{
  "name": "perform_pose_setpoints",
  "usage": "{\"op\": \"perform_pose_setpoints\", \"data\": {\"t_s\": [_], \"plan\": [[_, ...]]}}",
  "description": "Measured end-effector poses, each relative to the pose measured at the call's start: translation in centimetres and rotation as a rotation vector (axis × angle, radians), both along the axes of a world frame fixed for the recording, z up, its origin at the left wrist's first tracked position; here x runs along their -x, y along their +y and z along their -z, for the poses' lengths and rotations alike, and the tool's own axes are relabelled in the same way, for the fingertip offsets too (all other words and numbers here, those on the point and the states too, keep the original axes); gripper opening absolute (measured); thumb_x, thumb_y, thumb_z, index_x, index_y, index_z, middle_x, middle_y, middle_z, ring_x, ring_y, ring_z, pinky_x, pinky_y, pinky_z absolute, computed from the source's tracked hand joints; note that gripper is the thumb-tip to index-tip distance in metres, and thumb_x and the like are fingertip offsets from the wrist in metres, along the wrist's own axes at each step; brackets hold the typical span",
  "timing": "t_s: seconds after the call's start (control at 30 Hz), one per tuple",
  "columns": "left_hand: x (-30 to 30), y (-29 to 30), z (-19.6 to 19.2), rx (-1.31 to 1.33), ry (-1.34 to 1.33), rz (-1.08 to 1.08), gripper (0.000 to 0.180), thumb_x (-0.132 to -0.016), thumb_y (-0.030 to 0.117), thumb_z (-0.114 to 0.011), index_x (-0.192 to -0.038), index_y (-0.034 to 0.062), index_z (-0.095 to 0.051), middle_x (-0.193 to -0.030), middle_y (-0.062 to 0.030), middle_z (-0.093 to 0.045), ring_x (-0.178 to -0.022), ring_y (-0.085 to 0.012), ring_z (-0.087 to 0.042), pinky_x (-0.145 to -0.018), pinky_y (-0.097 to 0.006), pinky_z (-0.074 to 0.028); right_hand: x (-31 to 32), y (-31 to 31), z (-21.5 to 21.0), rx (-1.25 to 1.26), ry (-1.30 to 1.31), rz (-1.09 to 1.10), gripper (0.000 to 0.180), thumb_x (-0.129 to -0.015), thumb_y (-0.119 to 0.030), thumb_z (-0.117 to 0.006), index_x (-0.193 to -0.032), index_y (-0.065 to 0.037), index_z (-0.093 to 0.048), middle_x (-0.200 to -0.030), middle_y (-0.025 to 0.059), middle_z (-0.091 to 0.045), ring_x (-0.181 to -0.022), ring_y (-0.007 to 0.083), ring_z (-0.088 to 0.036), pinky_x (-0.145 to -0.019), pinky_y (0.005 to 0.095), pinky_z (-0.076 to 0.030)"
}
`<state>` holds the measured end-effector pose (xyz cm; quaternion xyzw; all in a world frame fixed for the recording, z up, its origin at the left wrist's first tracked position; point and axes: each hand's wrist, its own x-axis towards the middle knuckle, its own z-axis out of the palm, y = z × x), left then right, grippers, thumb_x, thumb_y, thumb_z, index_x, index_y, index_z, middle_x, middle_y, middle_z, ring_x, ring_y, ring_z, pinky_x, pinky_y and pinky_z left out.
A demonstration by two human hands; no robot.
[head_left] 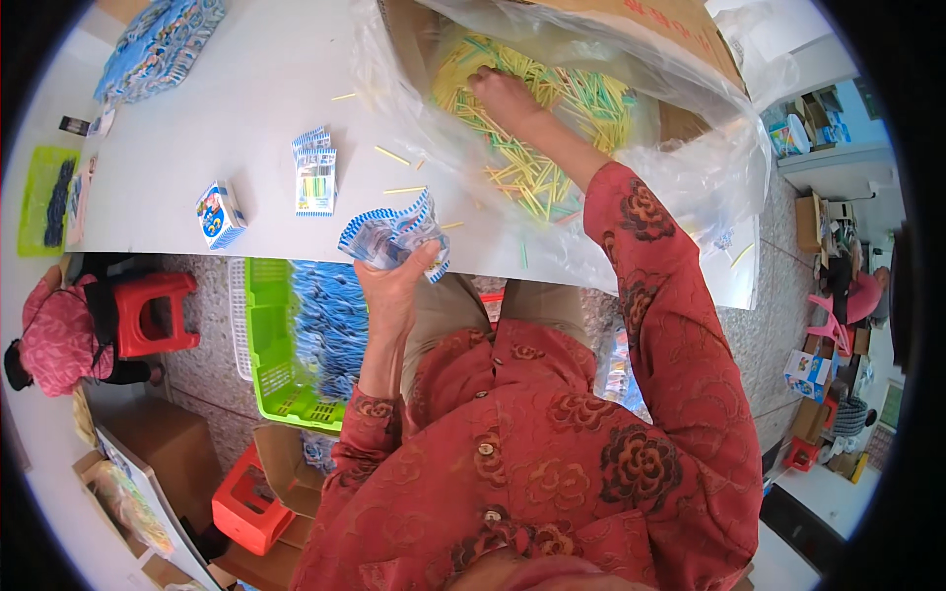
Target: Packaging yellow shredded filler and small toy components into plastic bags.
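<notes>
My left hand (391,288) holds a small blue-and-white printed plastic packet (392,234) just above the table's near edge. My right hand (505,94) reaches into a cardboard box (680,30) lined with a clear plastic bag (709,167), fingers down among a heap of thin yellow and green sticks (581,98). It touches the sticks; whether it grips any is hidden. Two more blue-and-white packets (315,177) lie flat on the white table (246,89), and a small printed carton (219,214) stands to their left.
Loose sticks (392,155) lie scattered on the table. A green basket (281,345) full of blue packets sits on the floor below. A red stool (153,310) and another person (59,335) are at left. A pile of blue packets (158,44) lies far left.
</notes>
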<state>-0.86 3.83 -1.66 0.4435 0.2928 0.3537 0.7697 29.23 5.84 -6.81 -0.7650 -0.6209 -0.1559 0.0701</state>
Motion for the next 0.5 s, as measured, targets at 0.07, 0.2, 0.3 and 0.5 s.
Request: {"op": "perform_pose_setpoints", "data": {"t_s": [0.07, 0.2, 0.3, 0.5], "plan": [[-0.1, -0.1, -0.2, -0.026, -0.032, -0.012, 0.035, -0.067, -0.007, -0.071, -0.099, 0.0003, -0.058, -0.092, -0.0051, -0.062, -0.079, -0.0120, -0.059, -0.073, -0.026, -0.049, -0.6, -0.8, -0.4, -0.014, 0.108, 0.032, 0.019, -0.071, -0.001, -0.053, -0.089, 0.001, -0.057, -0.091, 0.0155, -0.060, -0.085, 0.0293, -0.062, -0.071, 0.0390, -0.051], [-0.1, -0.3, -0.1, -0.032, -0.020, -0.013, 0.035, -0.068, -0.008, -0.070, -0.099, 0.0005, -0.058, -0.092, -0.0051, -0.062, -0.079, -0.0119, -0.060, -0.074, -0.026, -0.049, -1.8, -4.4, -2.0, -0.195, 0.595, 0.148, 0.019, -0.074, -0.011, -0.059, -0.091, -0.002, -0.061, -0.079, 0.0132, -0.062, -0.070, 0.0224, -0.061, -0.063, 0.0337, -0.048], [-0.1, -0.6, -0.3, -0.044, 0.002, -0.001, 0.035, -0.067, -0.008, -0.070, -0.099, 0.0003, -0.058, -0.092, -0.0051, -0.062, -0.079, -0.0120, -0.060, -0.073, -0.026, -0.050, -1.8, -7.6, -2.9, -0.234, 0.962, 0.222, 0.024, -0.073, -0.020, -0.064, -0.091, -0.003, -0.063, -0.069, 0.0118, -0.061, -0.062, 0.0193, -0.059, -0.059, 0.0317, -0.046], [-1.2, -1.4, -1.2, -0.105, 0.065, 0.059, 0.033, -0.068, -0.009, -0.069, -0.098, -0.0028, -0.058, -0.092, -0.0061, -0.062, -0.080, -0.0133, -0.060, -0.072, -0.027, -0.050, -0.3, -12.3, -0.6, -0.181, 1.045, 0.249, 0.022, -0.074, -0.017, -0.064, -0.090, -0.002, -0.061, -0.066, 0.0091, -0.059, -0.059, 0.0162, -0.055, -0.056, 0.0299, -0.044]]}}
